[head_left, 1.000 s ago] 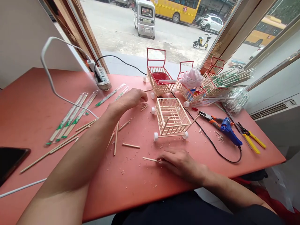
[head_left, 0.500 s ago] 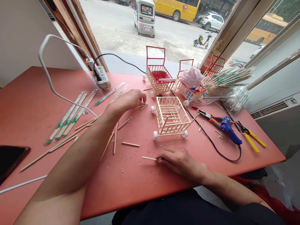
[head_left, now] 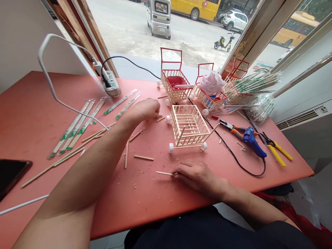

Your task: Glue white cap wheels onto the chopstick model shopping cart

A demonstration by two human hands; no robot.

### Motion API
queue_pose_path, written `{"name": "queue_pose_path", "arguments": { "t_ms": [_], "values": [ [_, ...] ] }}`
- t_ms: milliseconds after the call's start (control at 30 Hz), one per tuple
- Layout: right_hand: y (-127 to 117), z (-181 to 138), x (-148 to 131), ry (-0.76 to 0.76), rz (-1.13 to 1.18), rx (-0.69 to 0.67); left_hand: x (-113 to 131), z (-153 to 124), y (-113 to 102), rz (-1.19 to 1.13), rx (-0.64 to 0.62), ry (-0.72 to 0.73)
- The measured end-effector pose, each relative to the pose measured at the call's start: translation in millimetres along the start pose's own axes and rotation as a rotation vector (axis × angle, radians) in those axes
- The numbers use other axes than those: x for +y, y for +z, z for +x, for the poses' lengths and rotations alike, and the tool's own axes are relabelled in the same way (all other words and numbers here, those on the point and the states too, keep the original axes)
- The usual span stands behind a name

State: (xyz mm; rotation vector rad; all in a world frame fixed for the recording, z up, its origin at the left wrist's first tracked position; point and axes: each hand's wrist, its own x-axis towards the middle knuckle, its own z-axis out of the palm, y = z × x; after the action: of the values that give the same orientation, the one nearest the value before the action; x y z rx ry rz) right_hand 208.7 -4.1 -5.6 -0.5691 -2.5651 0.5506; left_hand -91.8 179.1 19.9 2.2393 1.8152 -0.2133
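My right hand (head_left: 195,175) rests low over the table near its front edge, thumb and fingers closed on one end of a thin wooden stick (head_left: 164,173) that points left. Farther off, my left hand (head_left: 148,108) reaches across with its fingers curled down at short stick pieces (head_left: 160,119); its fingertips are partly hidden, so what they pinch does not show clearly. Between and beyond the hands stands a small cart (head_left: 190,126) built of pale sticks on white wheels, with two sticks slanting up at its near corners. Neither hand touches it.
Behind stand finished carts with red handles (head_left: 176,83). At right lie a blue glue gun (head_left: 252,140), orange-handled pliers (head_left: 229,127) and yellow-handled cutters (head_left: 278,152). Wrapped chopsticks (head_left: 75,129), a white cable (head_left: 46,69), a power strip (head_left: 112,84) and a phone (head_left: 12,174) are at left.
My left hand has shifted slightly, its fingers curling lower over the short stick pieces. My right hand keeps the stick in nearly the same spot. The whole view has moved slightly.
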Motion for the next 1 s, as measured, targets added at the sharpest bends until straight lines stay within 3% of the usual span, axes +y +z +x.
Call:
{"name": "queue_pose_path", "arguments": {
  "t_ms": [267,733,1000],
  "values": [
    [0.6,-3.5,2.3,0.001,0.009,-0.033,1.7,-11.7,-5.0,0.059,-0.075,-0.038],
    [2.8,-6.5,6.1,0.083,-0.004,-0.100,-6.8,-37.7,5.8,-0.002,0.010,-0.162],
    [-8.2,-0.7,14.1,0.032,0.028,0.087,1.9,-77.4,3.4,-0.057,0.149,-0.189]
  ]
}}
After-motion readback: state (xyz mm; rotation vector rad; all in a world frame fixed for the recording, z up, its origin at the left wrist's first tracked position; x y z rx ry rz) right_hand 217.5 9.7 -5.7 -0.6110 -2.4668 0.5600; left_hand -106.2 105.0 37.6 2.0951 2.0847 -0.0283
